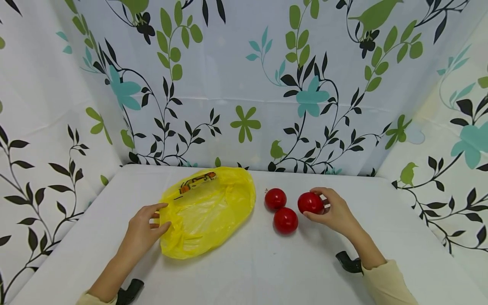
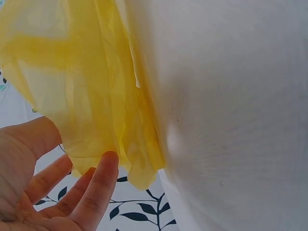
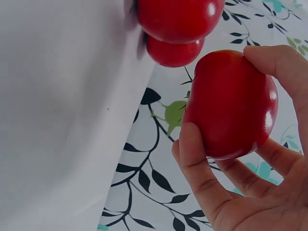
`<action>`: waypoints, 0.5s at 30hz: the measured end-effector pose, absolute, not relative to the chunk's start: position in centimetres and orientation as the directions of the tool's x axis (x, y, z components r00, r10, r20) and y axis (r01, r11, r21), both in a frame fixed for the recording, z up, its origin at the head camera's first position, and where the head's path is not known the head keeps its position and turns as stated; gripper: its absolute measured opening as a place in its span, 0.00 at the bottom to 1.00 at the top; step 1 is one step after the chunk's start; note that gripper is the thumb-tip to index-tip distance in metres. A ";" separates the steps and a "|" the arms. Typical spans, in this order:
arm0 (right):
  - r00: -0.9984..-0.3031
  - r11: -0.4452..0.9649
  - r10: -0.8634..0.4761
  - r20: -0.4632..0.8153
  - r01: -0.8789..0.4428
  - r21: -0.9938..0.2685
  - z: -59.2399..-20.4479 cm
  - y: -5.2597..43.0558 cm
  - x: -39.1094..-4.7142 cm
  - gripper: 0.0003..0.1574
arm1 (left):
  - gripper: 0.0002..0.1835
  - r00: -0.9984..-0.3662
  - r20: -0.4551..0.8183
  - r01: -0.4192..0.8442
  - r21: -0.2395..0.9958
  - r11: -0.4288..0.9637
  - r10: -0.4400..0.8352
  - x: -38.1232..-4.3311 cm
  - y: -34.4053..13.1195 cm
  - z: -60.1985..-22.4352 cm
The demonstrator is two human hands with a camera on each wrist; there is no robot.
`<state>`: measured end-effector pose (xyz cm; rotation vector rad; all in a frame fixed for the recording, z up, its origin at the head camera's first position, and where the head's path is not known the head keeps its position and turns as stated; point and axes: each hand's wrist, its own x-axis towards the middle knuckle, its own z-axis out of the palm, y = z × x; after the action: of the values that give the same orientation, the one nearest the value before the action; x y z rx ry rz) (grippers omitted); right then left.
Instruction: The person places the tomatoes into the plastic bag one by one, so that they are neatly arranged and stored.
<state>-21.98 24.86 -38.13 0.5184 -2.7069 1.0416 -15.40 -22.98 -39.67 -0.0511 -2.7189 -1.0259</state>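
Observation:
A yellow plastic bag [image 1: 206, 220] lies on the left half of the table, its mouth spread wide. At its left edge is my left hand [image 1: 142, 226], thumb and fingers apart and touching the thin plastic; the left wrist view shows the fingers [image 2: 103, 180] against the bag [image 2: 91, 91]. On the right, my right hand [image 1: 331, 212] holds a red tomato [image 1: 309, 203] between thumb and fingers. The right wrist view shows this tomato [image 3: 233, 106] gripped at its sides. Two more tomatoes, one farther back [image 1: 275, 199] and one nearer [image 1: 286, 220], sit between the bag and the right hand.
White cloth covers the table [image 1: 248, 271]. Behind it and along both sides hangs a leaf-patterned curtain [image 1: 228, 84]. A black strap piece [image 1: 348, 262] is at the right wrist, and another [image 1: 130, 291] is at the left.

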 end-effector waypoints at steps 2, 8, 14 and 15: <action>-0.917 0.687 -0.253 0.309 -0.395 -0.610 -38.0 24.5 -21.8 0.39 | 0.28 -0.972 0.231 0.116 0.646 0.754 -0.049 -15.4 -23.0 -39.7; -0.900 0.668 -0.271 0.343 -0.432 -0.606 -37.3 23.5 -21.6 0.40 | 0.28 -0.972 0.229 0.111 0.646 0.755 -0.053 -15.5 -23.1 -39.7; -0.880 0.645 -0.290 0.376 -0.470 -0.603 -36.5 22.6 -21.7 0.39 | 0.28 -0.969 0.244 0.127 0.645 0.754 -0.045 -15.5 -22.9 -39.8; -0.878 0.640 -0.296 0.376 -0.475 -0.604 -36.4 22.5 -21.7 0.39 | 0.28 -0.968 0.246 0.129 0.645 0.753 -0.044 -15.4 -22.9 -39.9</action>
<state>-21.75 22.50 -36.43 0.6265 -2.6190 1.0674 -15.44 -22.92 -39.85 -0.0667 -2.7056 -1.0223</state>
